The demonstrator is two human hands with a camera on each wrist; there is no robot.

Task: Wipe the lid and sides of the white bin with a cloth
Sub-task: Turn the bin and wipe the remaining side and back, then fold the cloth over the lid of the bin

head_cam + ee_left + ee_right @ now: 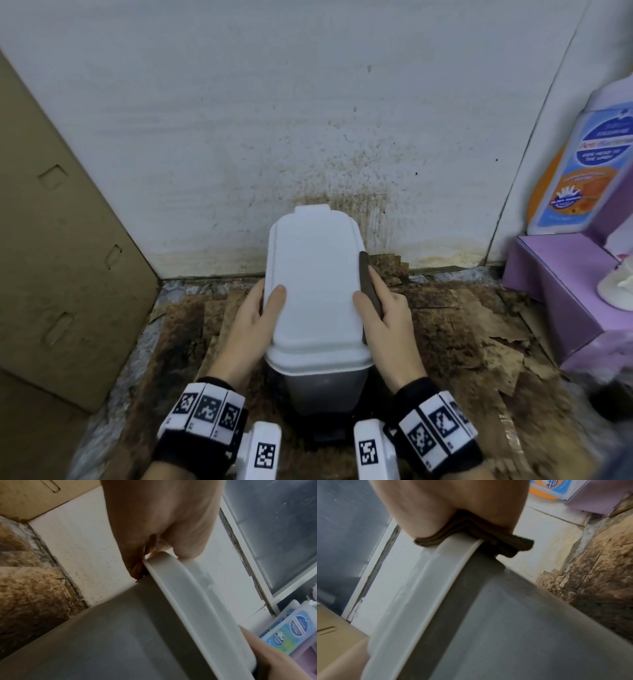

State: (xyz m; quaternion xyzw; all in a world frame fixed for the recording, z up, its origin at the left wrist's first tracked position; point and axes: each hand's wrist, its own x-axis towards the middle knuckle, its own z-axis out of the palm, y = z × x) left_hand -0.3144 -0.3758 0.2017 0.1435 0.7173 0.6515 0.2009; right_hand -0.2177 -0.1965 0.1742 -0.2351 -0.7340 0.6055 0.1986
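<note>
The white bin (315, 287) stands on the floor against the wall, its lid (313, 274) closed. My left hand (255, 318) grips the lid's left edge, thumb on top and fingers under the rim (171, 577). My right hand (385, 308) holds a folded brown cloth (370, 284) against the lid's right edge, thumb on top of the lid. In the right wrist view the cloth (471, 534) wraps over the rim between my palm and the bin (505, 622). The grey side wall (102, 635) shows below the rim.
A cardboard box (58, 240) leans at the left. At the right a purple box (561, 291) carries a large white bottle (582, 164). Stained, torn cardboard sheets (479, 335) cover the floor. The spattered white wall (308, 120) stands right behind the bin.
</note>
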